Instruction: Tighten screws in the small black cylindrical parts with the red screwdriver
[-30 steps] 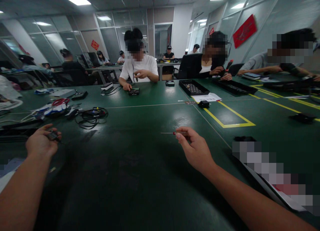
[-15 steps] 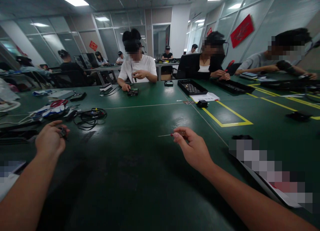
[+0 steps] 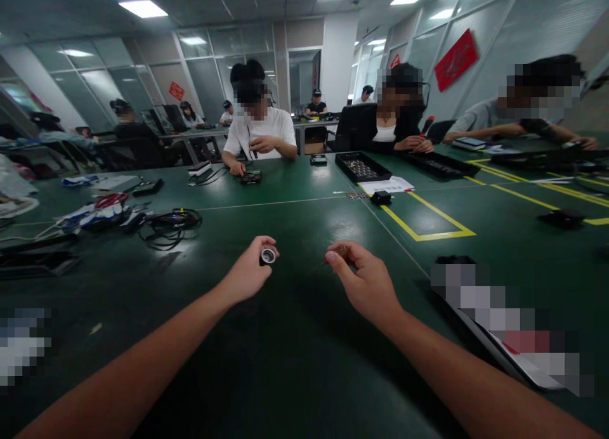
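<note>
My left hand (image 3: pixel 248 273) is closed around a small black round piece (image 3: pixel 268 256) with a pale ring on the end that faces right. Its exact kind I cannot make out. A short way to the right, my right hand (image 3: pixel 368 277) grips a screwdriver (image 3: pixel 341 251) with a see-through reddish handle. Its thin shaft points left and slightly down, toward the left hand. The two hands are apart, both above the green tabletop (image 3: pixel 266 375).
Coiled black cables (image 3: pixel 174 226) and a cloth-and-cable heap (image 3: pixel 102 210) lie at the left. A black compartment tray (image 3: pixel 362 167), a small black block (image 3: pixel 380 198) and yellow tape (image 3: pixel 445 237) are farther right. Several people sit across the table, one in a white shirt (image 3: pixel 273 125).
My left hand has swung from the far left to the middle, bringing the black round piece near the screwdriver. The screwdriver's shaft now tilts lower; my right hand is in nearly the same place.
</note>
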`<state>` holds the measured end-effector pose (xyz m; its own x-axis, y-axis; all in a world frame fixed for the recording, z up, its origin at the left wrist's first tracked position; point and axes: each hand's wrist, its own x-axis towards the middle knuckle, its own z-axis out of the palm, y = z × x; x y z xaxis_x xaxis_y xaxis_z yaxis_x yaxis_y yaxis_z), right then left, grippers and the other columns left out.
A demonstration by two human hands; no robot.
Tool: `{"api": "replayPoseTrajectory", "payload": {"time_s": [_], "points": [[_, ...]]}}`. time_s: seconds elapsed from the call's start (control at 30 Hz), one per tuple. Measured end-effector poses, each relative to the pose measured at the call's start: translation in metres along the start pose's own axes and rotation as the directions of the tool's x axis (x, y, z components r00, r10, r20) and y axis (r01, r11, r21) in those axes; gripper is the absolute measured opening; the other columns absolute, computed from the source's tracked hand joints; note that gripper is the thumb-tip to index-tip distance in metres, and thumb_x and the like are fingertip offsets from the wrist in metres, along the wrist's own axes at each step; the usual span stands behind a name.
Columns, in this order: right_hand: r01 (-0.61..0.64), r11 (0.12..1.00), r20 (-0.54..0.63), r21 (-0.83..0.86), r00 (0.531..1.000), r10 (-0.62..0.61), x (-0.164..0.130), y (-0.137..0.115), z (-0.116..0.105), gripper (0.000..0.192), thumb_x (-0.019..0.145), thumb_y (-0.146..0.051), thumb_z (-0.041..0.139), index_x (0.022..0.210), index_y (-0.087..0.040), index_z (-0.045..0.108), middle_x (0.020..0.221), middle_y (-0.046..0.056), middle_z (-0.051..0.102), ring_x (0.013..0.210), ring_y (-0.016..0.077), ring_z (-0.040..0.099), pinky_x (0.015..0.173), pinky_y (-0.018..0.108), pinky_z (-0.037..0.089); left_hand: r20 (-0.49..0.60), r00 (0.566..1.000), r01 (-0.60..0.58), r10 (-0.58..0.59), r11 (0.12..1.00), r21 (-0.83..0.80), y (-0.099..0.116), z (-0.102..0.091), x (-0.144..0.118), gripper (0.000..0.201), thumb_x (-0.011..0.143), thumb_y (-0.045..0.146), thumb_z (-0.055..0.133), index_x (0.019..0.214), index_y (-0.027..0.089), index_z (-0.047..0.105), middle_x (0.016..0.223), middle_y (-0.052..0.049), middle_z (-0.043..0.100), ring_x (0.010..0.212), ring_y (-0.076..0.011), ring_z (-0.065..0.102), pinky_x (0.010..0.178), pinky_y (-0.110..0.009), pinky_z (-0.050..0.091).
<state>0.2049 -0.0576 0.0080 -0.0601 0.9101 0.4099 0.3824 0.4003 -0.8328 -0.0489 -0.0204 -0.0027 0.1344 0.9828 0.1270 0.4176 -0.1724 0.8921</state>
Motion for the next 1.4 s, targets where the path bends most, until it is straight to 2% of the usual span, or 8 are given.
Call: {"api": "replayPoseTrajectory", "payload": {"time_s": [0.1, 0.2, 0.37, 0.8, 0.97, 1.17, 1.3, 1.4], "points": [[-0.019, 0.999, -0.012, 0.028, 1.000, 0.019, 0.001, -0.003, -0.001, 0.027, 0.095, -0.046, 0.062, 0.085, -0.021, 0.067, 0.073, 0.001, 0.066, 0.067, 0.0174, 0.061, 0.063, 0.031, 0.046, 0.088, 0.995, -0.029, 0.039, 0.993, -0.111, 0.002, 0.031, 0.003, 0.038, 0.075, 0.004, 0.064, 0.109, 0.019, 0.055, 0.113, -0.008, 0.071, 0.107, -0.0225, 0.067, 0.098, -0.040, 0.049], [-0.045, 0.994, -0.030, 0.096, 0.998, 0.048, 0.002, -0.002, 0.000, 0.027, 0.095, -0.046, 0.061, 0.083, -0.021, 0.065, 0.072, 0.000, 0.065, 0.066, 0.0168, 0.060, 0.062, 0.031, 0.046, 0.045, 0.991, -0.125, 0.126, 0.992, -0.034, -0.001, 0.044, 0.003, 0.031, 0.080, 0.010, 0.070, 0.109, 0.020, 0.063, 0.118, -0.008, 0.071, 0.112, -0.0238, 0.067, 0.103, -0.043, 0.049], [-0.069, 0.976, -0.086, 0.208, 0.992, 0.088, 0.003, 0.003, 0.002, 0.025, 0.095, -0.046, 0.061, 0.095, -0.021, 0.066, 0.084, 0.004, 0.071, 0.078, 0.0198, 0.067, 0.074, 0.035, 0.052, 0.011, 0.973, -0.228, 0.229, 0.961, 0.157, -0.013, 0.041, 0.000, 0.034, 0.083, 0.009, 0.070, 0.114, 0.022, 0.070, 0.124, -0.006, 0.071, 0.121, -0.0245, 0.063, 0.111, -0.046, 0.045], [-0.101, 0.980, -0.039, 0.174, 0.993, 0.110, 0.004, 0.012, 0.009, 0.027, 0.095, -0.045, 0.061, 0.107, -0.021, 0.064, 0.094, 0.007, 0.075, 0.090, 0.0238, 0.073, 0.084, 0.041, 0.055, 0.038, 0.965, -0.261, 0.258, 0.959, 0.110, -0.011, 0.039, 0.001, 0.040, 0.083, 0.014, 0.075, 0.122, 0.023, 0.072, 0.125, -0.008, 0.072, 0.121, -0.0259, 0.065, 0.111, -0.048, 0.045], [-0.111, 0.985, -0.039, 0.133, 0.992, 0.118, 0.004, 0.010, 0.006, 0.027, 0.096, -0.044, 0.059, 0.107, -0.020, 0.064, 0.086, 0.005, 0.073, 0.082, 0.0222, 0.071, 0.077, 0.038, 0.054, 0.050, 0.966, -0.259, 0.255, 0.960, 0.103, -0.014, 0.038, 0.002, 0.042, 0.084, 0.015, 0.074, 0.125, 0.025, 0.071, 0.127, -0.007, 0.071, 0.121, -0.0256, 0.064, 0.111, -0.047, 0.044], [-0.050, 0.984, 0.089, 0.171, 0.995, 0.036, 0.000, 0.003, 0.004, 0.023, 0.098, -0.042, 0.055, 0.106, -0.023, 0.064, 0.075, -0.001, 0.065, 0.070, 0.0181, 0.064, 0.067, 0.032, 0.050, 0.044, 0.969, -0.248, 0.244, 0.964, 0.097, -0.012, 0.038, 0.002, 0.041, 0.083, 0.015, 0.075, 0.123, 0.025, 0.071, 0.125, -0.007, 0.071, 0.119, -0.0262, 0.064, 0.110, -0.047, 0.045], [-0.082, 0.992, 0.038, 0.095, 0.996, 0.079, 0.000, 0.000, 0.003, 0.042, 0.101, -0.055, 0.045, 0.093, -0.023, 0.072, 0.062, -0.001, 0.056, 0.058, 0.0174, 0.057, 0.057, 0.031, 0.042, 0.059, 0.968, -0.250, 0.245, 0.964, 0.088, -0.010, 0.038, 0.001, 0.041, 0.082, 0.014, 0.075, 0.121, 0.025, 0.072, 0.122, -0.007, 0.072, 0.117, -0.0258, 0.065, 0.109, -0.047, 0.045], [-0.099, 0.993, -0.016, 0.059, 0.995, 0.100, 0.001, 0.002, 0.003, 0.039, 0.100, -0.052, 0.048, 0.103, -0.022, 0.073, 0.070, 0.002, 0.065, 0.064, 0.0195, 0.061, 0.059, 0.032, 0.043, 0.072, 0.967, -0.249, 0.243, 0.964, 0.091, -0.009, 0.038, 0.001, 0.040, 0.082, 0.014, 0.075, 0.120, 0.025, 0.072, 0.121, -0.006, 0.072, 0.116, -0.0259, 0.065, 0.108, -0.048, 0.046]]}}
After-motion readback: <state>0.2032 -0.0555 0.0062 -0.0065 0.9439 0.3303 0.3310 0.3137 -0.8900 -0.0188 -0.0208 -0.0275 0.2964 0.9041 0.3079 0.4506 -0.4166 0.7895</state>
